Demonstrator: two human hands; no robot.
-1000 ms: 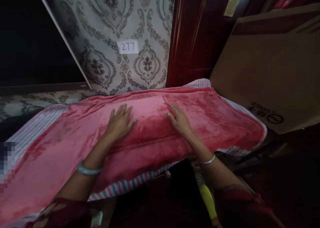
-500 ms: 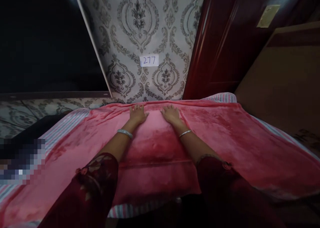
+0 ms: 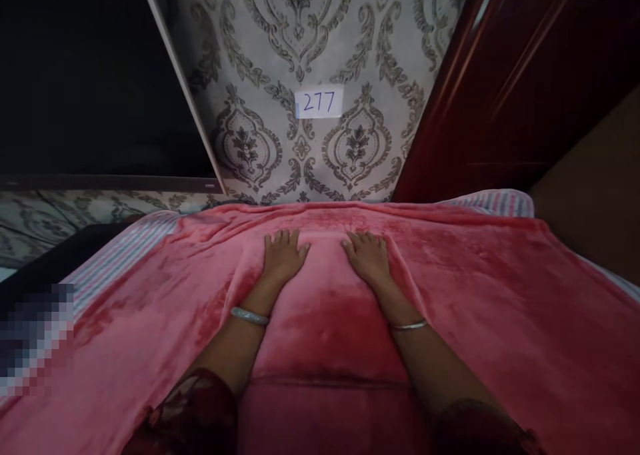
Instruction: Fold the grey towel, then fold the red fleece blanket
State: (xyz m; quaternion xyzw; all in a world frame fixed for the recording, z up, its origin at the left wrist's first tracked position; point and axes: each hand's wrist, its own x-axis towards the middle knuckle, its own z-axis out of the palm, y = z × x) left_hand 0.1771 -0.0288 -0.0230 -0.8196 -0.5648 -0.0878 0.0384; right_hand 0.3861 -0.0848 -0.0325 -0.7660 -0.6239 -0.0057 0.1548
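A plush pink-red blanket (image 3: 320, 295) is spread over a surface, with creases along its far edge. My left hand (image 3: 284, 256) lies flat on it, left of centre, fingers pointing away from me and slightly apart. On the right, my right hand (image 3: 369, 256) rests flat in the same way, palm down, with a strip of blanket between the two hands. Long folds run beside both forearms, and a crosswise crease shows nearer to me. A striped cloth (image 3: 117, 258) sticks out from under the blanket at the left and at the far right.
Patterned wallpaper (image 3: 300, 148) with a paper label reading 277 (image 3: 319, 102) rises behind the blanket. A large dark screen (image 3: 95, 82) stands at the left. Dark red wooden panelling (image 3: 500, 95) is at the right, beside a brown surface (image 3: 595, 175).
Both hands have slid toward me over the blanket, still flat. Folds have formed beside the arms. The view has come closer to the wall and blanket.
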